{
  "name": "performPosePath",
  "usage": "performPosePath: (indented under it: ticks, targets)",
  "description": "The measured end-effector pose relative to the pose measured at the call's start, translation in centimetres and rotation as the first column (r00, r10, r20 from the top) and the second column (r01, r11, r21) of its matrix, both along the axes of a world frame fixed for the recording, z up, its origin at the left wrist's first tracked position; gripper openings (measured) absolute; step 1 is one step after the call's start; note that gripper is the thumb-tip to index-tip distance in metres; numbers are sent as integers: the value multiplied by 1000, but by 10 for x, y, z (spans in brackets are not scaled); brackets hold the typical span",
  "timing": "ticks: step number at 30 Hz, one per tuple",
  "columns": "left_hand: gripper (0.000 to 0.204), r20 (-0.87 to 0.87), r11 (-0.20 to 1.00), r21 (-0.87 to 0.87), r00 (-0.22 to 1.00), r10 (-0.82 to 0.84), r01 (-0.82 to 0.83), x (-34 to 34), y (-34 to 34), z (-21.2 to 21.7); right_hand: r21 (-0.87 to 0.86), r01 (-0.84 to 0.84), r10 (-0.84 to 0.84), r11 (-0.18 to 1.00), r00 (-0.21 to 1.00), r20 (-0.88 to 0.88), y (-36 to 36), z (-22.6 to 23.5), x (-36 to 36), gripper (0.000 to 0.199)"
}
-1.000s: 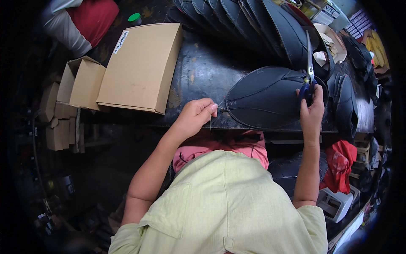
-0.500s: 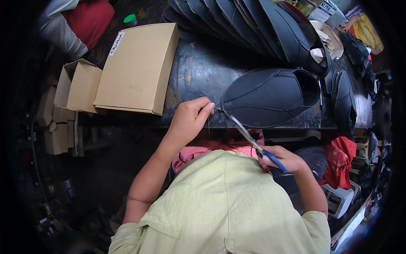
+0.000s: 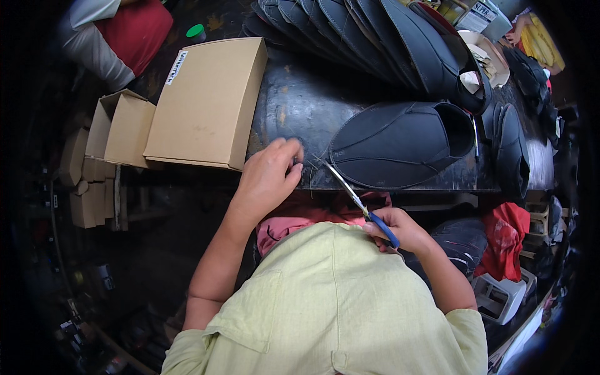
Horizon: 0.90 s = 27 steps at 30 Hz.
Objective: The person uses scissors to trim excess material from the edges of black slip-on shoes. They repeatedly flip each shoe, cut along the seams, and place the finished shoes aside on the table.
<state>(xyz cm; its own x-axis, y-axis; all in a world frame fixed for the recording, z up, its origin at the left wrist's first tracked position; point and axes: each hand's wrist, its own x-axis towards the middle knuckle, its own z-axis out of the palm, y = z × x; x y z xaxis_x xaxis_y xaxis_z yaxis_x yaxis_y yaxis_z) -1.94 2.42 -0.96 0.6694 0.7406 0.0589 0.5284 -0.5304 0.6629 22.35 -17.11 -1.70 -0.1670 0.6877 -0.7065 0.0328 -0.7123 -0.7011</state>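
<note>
Blue-handled scissors (image 3: 359, 203) sit in the right hand (image 3: 400, 230), whose fingers are curled through and around the handles close to the person's chest, while the thin blades slant up and to the left so that the tips lie at the near edge of the counter (image 3: 300, 106). There the left hand (image 3: 269, 175) rests with its fingers pressed together at the tips, pinching what looks like a fine thread just beside the blade tips; the thread itself is too thin to make out clearly. Right next to both lies a dark grey shoe upper (image 3: 400, 144), flat on the counter with its toe end pointing left towards the left hand and its opening to the right. Behind it a row of similar uppers (image 3: 369, 37) is stacked overlapping along the far side. To the left, a closed cardboard box (image 3: 209, 103) lies on the counter's end, with smaller open boxes (image 3: 122, 128) beside it.
</note>
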Motion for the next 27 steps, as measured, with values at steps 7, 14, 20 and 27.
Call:
performPosePath:
  ticks: [7,14,20,27]
  targets:
    - [8,13,990,8,990,-138,138,28,1,-13,47,-80,78,996,996,48,-20,7,25,43]
    - [8,-359,964,-18,898,-254,266,-7,2,9,166,-84,72,983,995,76,2,6,12,48]
    - [4,-223,988,149,975,-5,39,-2,4,52,284,-559,-79,779,362,929,23,40,12,44]
    - [13,352,980,198,930,-103,34,59,11,73,313,-590,34,745,502,864,16,39,28,35]
